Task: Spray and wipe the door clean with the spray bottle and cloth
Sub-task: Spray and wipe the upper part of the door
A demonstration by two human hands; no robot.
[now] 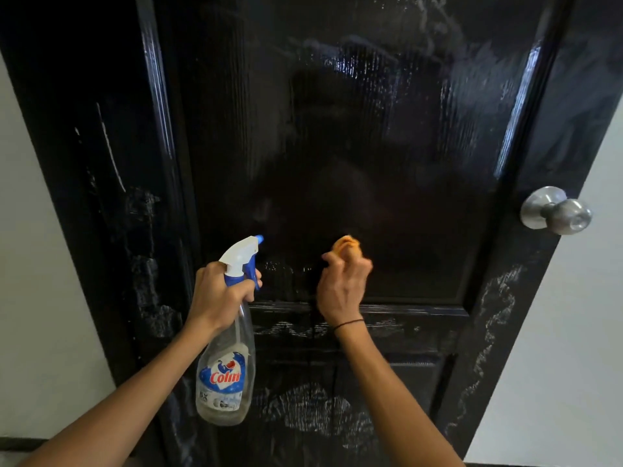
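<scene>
Gripping the spray bottle (226, 362) aimed at the door (337, 146), the left hand (219, 294) readied spray; the right hand (340, 288) clutched the cloth (347, 246) for wiping

Black glossy door (337, 146) w/ streaks; clear spray bottle (226, 375) upright; orange cloth (347, 246) bunched.

glossy black door (354, 146), orange cloth (347, 246), clear spray bottle (226, 375) with blue-white trigger, silver knob (556, 210).
</scene>
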